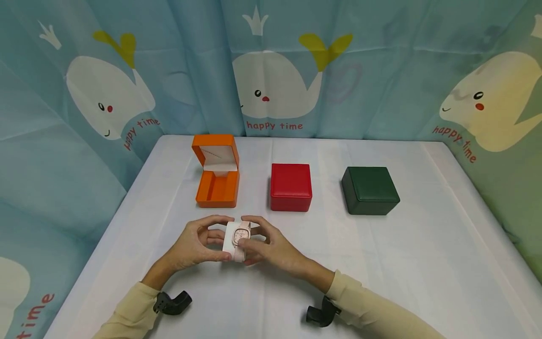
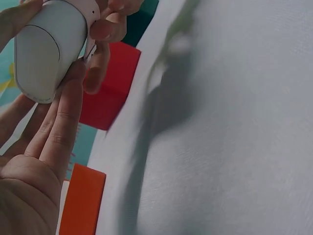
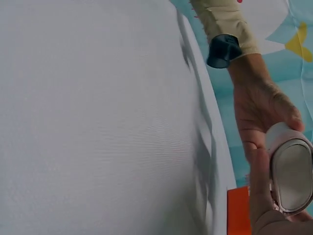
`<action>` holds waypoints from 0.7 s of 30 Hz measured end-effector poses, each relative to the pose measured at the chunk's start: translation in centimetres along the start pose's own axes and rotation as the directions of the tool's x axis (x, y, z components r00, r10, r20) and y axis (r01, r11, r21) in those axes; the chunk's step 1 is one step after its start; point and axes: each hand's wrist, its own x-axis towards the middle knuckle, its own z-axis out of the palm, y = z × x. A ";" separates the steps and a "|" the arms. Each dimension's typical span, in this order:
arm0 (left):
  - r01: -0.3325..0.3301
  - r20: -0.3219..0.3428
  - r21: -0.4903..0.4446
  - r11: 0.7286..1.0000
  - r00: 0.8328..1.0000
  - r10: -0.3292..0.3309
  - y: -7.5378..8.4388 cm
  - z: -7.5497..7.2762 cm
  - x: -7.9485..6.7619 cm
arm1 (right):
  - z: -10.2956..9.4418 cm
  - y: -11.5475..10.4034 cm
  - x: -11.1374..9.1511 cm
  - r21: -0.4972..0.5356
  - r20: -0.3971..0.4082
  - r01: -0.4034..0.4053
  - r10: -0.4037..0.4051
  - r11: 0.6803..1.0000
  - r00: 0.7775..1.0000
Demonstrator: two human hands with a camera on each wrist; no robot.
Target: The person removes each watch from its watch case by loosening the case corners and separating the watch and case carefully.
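While the left hand pinches the white cushion and the right hand grips the pink watch wrapped around it, uneven pressure could drop either onto the table, near the open orange box.

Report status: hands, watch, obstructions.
Left hand grips white cushion, right hand holds pink watch. Watch sits around cushion. Nothing visibly in the way.
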 end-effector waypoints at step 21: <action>0.018 0.027 -0.032 0.999 0.999 -0.017 0.1 -0.4 -0.2 | -0.3 -0.4 -0.1 0.090 0.042 -0.084 0.080 0.992 0.996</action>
